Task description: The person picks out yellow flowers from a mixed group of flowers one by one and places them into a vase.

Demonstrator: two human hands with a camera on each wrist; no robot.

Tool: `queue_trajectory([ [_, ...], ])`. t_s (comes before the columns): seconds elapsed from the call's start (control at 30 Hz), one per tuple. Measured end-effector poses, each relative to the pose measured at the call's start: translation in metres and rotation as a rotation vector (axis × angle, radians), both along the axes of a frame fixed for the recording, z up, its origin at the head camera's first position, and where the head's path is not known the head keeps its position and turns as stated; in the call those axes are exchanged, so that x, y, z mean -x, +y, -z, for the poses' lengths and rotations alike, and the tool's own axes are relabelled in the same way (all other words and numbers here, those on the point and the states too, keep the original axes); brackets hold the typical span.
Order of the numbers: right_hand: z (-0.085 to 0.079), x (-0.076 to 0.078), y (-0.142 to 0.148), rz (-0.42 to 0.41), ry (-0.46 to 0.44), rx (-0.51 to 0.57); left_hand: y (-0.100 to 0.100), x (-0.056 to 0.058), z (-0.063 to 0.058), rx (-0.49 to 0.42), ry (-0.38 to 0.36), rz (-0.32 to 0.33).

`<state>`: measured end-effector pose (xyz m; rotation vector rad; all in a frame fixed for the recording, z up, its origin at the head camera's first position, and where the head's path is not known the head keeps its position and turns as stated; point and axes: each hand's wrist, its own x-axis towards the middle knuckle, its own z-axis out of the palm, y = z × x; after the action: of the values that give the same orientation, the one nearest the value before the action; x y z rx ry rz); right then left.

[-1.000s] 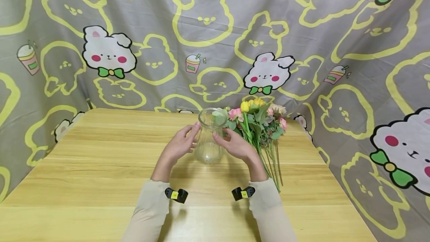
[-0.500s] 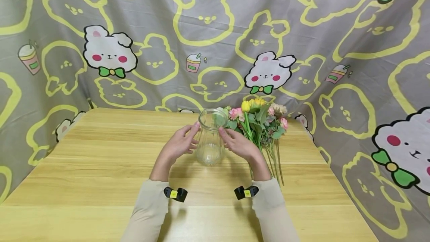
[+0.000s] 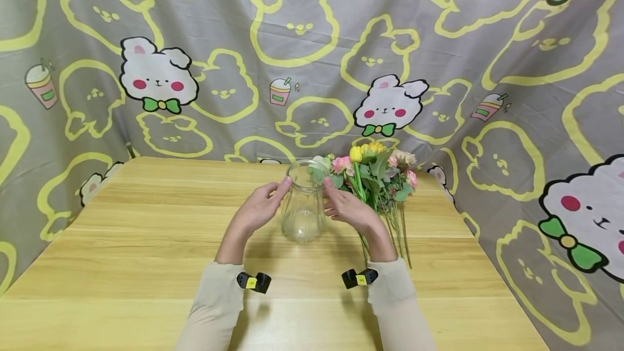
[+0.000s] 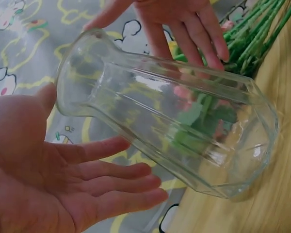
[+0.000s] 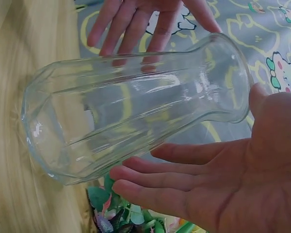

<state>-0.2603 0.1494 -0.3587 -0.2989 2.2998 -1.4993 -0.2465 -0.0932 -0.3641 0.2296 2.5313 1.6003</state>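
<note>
A clear glass vase [image 3: 303, 221] with a flared rim and faceted sides stands upright on the wooden table, between both hands. On its left side is my left hand [image 3: 260, 207], its thumb tip at the rim. In the left wrist view that hand's fingers [image 4: 121, 182] stretch out along the glass, the index fingertip right at its side. Opposite, my right hand [image 3: 351, 210] has its thumb at the rim too. The right wrist view shows its fingers [image 5: 169, 182] extended beside the vase wall [image 5: 121, 107]. Nothing shows inside the vase.
A bunch of flowers [image 3: 380, 172], with yellow, pink and cream blooms, lies behind the right hand, its long stems [image 3: 400, 232] pointing toward the front. A grey curtain [image 3: 312, 69] with cartoon prints hangs behind the wooden table [image 3: 146, 232].
The right hand has shifted rightward, its thumb going from the front of the vase to the right side of the rim. The vase has come slightly nearer. The left hand has barely moved.
</note>
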Motion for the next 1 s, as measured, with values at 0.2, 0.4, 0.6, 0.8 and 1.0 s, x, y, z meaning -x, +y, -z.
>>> queue_trajectory([
  [0.2,-0.009,-0.003,-0.003,0.058,0.042,0.017,0.002,-0.001,-0.006,-0.043,0.030,-0.013],
  [0.4,-0.016,-0.008,-0.007,0.133,0.096,0.087,0.004,-0.003,-0.010,-0.137,0.032,-0.009],
  [0.6,-0.016,-0.011,-0.011,0.154,0.106,0.139,0.005,-0.003,-0.008,-0.209,0.053,0.001],
  [0.8,-0.014,-0.012,-0.016,0.186,0.140,0.164,0.006,-0.007,-0.002,-0.223,0.099,-0.008],
  [1.0,-0.011,-0.013,-0.017,0.192,0.158,0.181,0.009,-0.008,0.001,-0.317,0.095,-0.007],
])
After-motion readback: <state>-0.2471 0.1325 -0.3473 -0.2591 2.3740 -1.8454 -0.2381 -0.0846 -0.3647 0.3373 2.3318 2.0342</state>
